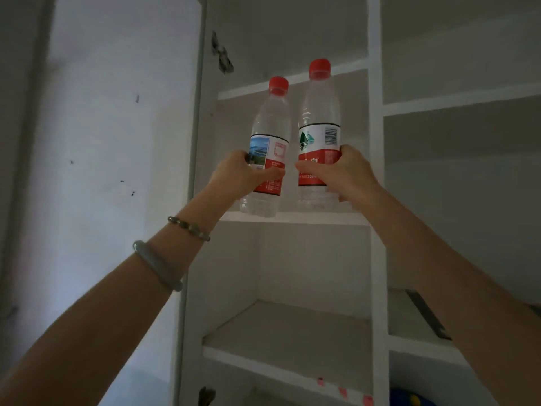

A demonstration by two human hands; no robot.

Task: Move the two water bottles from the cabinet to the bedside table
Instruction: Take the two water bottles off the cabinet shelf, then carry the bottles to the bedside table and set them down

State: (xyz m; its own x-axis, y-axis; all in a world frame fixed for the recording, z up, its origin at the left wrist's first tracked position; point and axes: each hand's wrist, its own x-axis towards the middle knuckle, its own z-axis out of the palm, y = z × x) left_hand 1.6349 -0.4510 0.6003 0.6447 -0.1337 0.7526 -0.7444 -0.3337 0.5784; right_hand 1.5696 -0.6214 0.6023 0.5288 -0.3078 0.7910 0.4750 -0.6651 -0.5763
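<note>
Two clear water bottles with red caps and red-and-white labels are at a shelf [292,217] of the white open cabinet. My left hand [240,174] grips the left bottle [270,124] around its label; this bottle leans to the right and its base hangs just past the shelf's front edge. My right hand [348,171] grips the right bottle [319,118] around its lower label. That bottle is upright, with its base at the shelf. The bedside table is not in view.
The cabinet has a vertical divider [376,171] right of the bottles and further shelves [287,326] below and to the right. An open cabinet door [117,142] stands at the left. My left wrist wears a bangle [158,265] and a bead bracelet [188,227].
</note>
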